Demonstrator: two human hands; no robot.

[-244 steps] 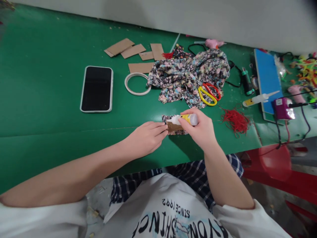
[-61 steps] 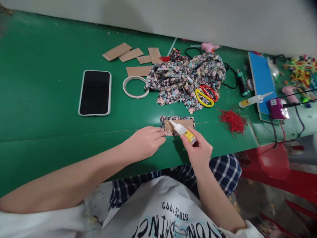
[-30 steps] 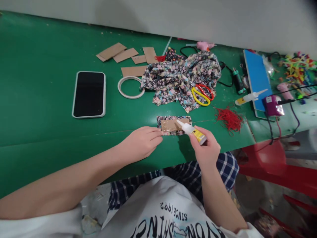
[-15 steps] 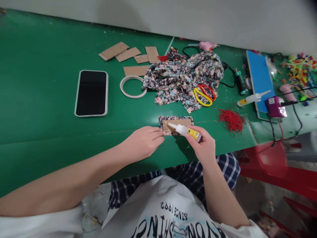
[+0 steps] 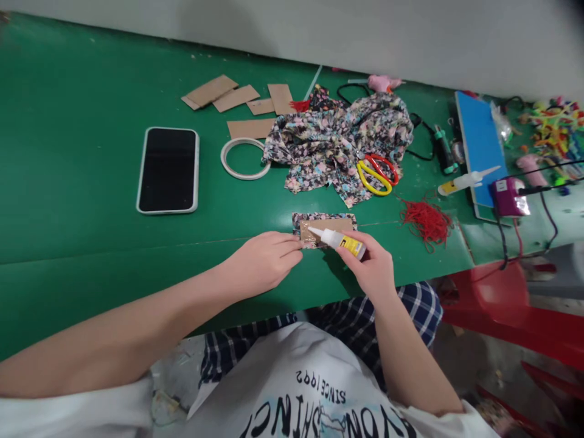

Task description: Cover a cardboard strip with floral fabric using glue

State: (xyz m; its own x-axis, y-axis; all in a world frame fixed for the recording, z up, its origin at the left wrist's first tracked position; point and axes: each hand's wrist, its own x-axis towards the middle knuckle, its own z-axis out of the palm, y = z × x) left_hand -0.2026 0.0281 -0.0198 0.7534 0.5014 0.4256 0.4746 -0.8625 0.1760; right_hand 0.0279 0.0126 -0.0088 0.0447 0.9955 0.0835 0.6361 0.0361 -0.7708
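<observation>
the right hand (image 5: pixel 375 265) has its grip around a glue bottle (image 5: pixel 341 239), nozzle at a cardboard strip (image 5: pixel 335 224) on floral fabric (image 5: pixel 319 216) near the front edge of the counter (image 5: pixel 82 201). the left hand (image 5: pixel 270 260) touches the fabric's near-left corner; i cannot tell if it pinches. spreading glue seems in hand; the next move likely calls for even coverage.

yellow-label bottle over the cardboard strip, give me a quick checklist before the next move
1. Bottle held: ok, the right hand grips the yellow-label bottle.
2. Nozzle aimed: ok, the nozzle points at the left part of the cardboard strip; whether it touches, cannot tell.
3. Strip on its backing: ok, the floral backing shows past its upper and left edges.
4. Strip steadied: cannot tell; the left hand has fingertips at its lower left corner, but pressure isn't visible.
5. Shiny spots across the whole strip: cannot tell, they show at the left end; the bottle hides part.
</observation>
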